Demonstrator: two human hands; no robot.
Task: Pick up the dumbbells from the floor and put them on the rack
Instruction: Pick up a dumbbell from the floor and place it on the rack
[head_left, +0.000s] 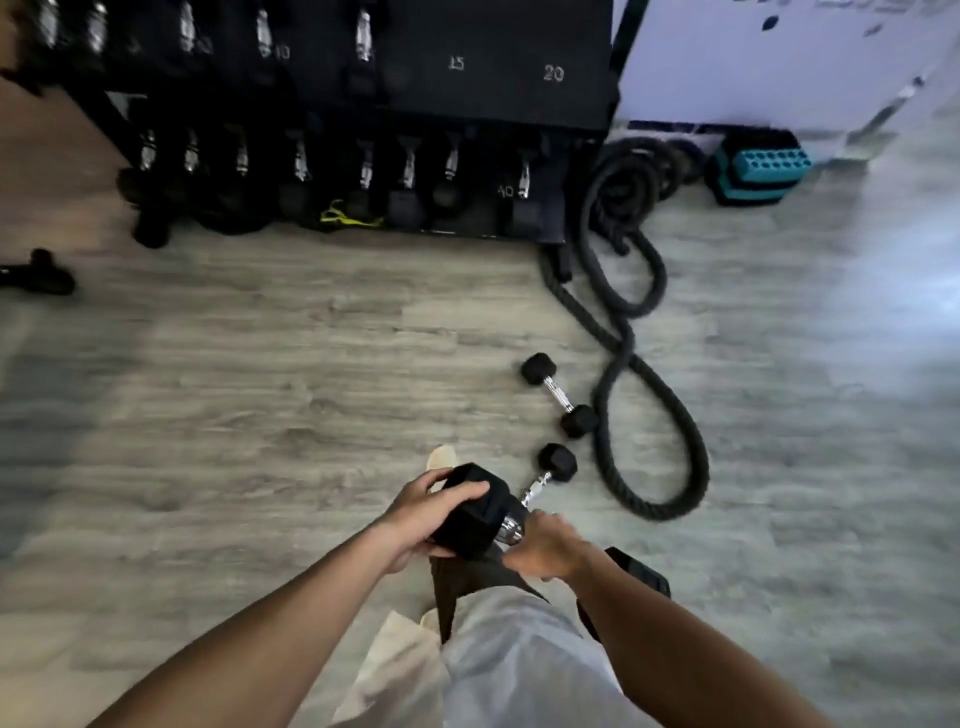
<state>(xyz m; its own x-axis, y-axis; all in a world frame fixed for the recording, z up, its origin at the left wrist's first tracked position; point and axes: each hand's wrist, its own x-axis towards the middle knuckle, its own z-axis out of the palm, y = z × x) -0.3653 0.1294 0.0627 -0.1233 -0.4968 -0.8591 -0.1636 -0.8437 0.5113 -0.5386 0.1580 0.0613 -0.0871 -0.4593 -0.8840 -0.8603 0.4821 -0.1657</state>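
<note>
I hold a large black hex dumbbell (470, 512) just above my legs. My left hand (421, 512) wraps over its near head. My right hand (545, 545) is closed around the chrome handle, and the far head shows behind my right forearm. A small hex dumbbell (558, 395) lies on the wood floor ahead to the right. A second small dumbbell (558, 462) lies just beyond my hands, its lower end hidden by the held one. The black two-tier rack (498, 78) stands at the far side, its right top section bare and marked 15 and 20.
A thick black battle rope (649, 415) snakes across the floor right of the small dumbbells up to the rack's corner. A teal and black block (758, 166) sits by the white wall. A dark object (36, 273) lies far left. Many dumbbells fill the lower tier (301, 166).
</note>
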